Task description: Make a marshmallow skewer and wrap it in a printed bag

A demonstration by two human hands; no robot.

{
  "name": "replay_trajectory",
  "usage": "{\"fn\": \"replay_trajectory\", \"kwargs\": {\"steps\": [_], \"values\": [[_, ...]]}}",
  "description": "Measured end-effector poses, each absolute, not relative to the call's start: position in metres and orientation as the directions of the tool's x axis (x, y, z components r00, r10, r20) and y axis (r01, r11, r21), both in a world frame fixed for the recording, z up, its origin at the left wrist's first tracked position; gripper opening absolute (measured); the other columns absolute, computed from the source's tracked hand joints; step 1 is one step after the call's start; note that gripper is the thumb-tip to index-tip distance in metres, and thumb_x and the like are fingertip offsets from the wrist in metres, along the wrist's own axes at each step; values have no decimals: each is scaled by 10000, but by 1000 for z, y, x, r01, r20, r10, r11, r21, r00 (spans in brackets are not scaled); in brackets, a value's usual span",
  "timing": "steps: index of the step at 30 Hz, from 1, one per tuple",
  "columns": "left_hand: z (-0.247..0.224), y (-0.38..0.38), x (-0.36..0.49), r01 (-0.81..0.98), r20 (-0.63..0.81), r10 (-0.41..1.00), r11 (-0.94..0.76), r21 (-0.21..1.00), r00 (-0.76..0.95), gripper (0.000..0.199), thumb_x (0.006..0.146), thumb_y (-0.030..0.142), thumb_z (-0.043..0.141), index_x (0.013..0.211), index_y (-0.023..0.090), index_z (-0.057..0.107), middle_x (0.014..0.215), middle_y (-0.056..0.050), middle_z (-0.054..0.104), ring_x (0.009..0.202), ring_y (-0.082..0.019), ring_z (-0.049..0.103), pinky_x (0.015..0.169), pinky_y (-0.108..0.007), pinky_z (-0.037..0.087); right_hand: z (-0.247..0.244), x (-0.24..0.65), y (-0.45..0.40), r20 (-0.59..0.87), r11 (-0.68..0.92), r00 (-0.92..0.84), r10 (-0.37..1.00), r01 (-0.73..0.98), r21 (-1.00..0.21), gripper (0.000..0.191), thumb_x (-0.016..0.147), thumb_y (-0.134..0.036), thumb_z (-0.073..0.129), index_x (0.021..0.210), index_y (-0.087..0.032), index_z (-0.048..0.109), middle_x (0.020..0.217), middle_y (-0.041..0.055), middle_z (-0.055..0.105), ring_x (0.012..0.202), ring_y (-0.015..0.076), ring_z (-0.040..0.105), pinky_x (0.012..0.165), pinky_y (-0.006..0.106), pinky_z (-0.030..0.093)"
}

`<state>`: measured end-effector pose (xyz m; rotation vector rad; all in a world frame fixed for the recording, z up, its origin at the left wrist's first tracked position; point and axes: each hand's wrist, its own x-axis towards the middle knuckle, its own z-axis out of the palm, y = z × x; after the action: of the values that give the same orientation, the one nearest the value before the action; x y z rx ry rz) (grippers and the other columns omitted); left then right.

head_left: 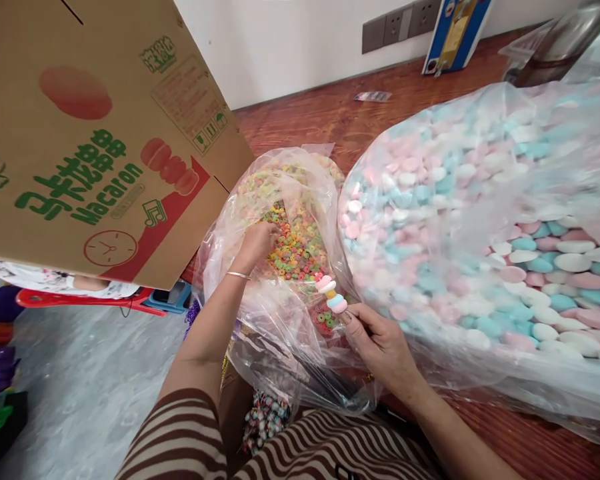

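Observation:
My left hand (260, 241) reaches into a clear plastic bag (260, 170) full of small colourful rings (300, 250). Its fingers are bent together at the rings, and anything between them is too small to make out. Near the bag's right side, my right hand (375, 337) pinches the lower end of a short candy skewer (337, 301). The skewer carries pink, white and light-blue pieces, with a yellow ring between them and a small red and pink piece at its top. A few red and green rings show through the plastic beside it.
A big bag of pink, white and blue candies (430, 200) fills the right side of the wooden table (300, 110). A cardboard box (130, 167) stands at the left. At the back are a blue box (457, 33) and metal flask (563, 43).

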<state>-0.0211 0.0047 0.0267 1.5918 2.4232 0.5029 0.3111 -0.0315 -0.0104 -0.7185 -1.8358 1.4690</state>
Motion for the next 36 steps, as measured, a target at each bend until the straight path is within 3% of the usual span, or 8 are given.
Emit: {"fn": "replay_trajectory", "kwargs": {"steps": [5,10,13,15,21,30,33,36], "values": [[9,17,-24,835,8,905,390,388,-426,178,625,21,695,593,182,626,832,-111,712,990,-322,661,939,-427,477,-10,314,-28,167,224,-617,769,15,-975,227,999,-284,512,858,-189,661,685,-30,596,601,114,530,570,204,420],[18,-4,6,739,37,875,384,554,-482,21,784,177,658,794,189,643,843,-65,714,876,-241,692,840,-382,543,-5,315,-26,181,234,-615,768,6,-972,230,1001,-274,510,832,-191,642,677,-36,568,601,108,516,568,201,405],[29,-21,45,306,-104,883,267,914,-458,241,731,357,779,846,189,649,760,-18,703,724,-192,693,710,-334,570,-1,319,-27,175,237,-607,775,22,-971,228,1003,-284,512,860,-185,660,686,-37,566,608,107,509,575,208,395],[37,-31,74,12,-170,898,192,981,-405,354,621,399,874,797,181,657,688,3,682,650,-164,670,658,-299,555,1,324,-29,173,241,-599,782,34,-970,243,1008,-303,511,867,-181,667,695,-35,563,618,108,501,585,213,391],[52,-45,133,-144,-160,926,117,983,-342,336,554,336,935,719,162,699,696,-3,711,621,-115,630,609,-236,501,4,348,-39,176,245,-573,800,45,-968,282,1015,-338,507,827,-182,648,662,-45,521,602,106,470,575,216,377],[63,-50,176,107,-25,975,50,993,-219,187,689,302,872,727,169,747,715,-16,707,657,-124,614,646,-248,478,5,384,-52,221,322,-517,827,113,-940,274,1011,-304,494,825,-179,650,660,-38,547,595,111,485,566,217,368],[55,-48,197,-117,-92,969,66,991,-229,282,700,381,877,701,167,695,706,-2,668,681,-118,612,681,-242,488,5,394,-56,265,366,-486,833,124,-923,262,1015,-290,490,849,-177,657,648,-43,542,575,106,483,559,214,363],[46,-46,231,-485,-204,965,102,869,-163,310,725,396,871,811,179,667,792,5,649,790,-144,668,743,-263,525,6,403,-59,314,403,-426,849,137,-905,246,1018,-278,492,861,-180,654,654,-42,550,573,104,491,565,209,367]]}}
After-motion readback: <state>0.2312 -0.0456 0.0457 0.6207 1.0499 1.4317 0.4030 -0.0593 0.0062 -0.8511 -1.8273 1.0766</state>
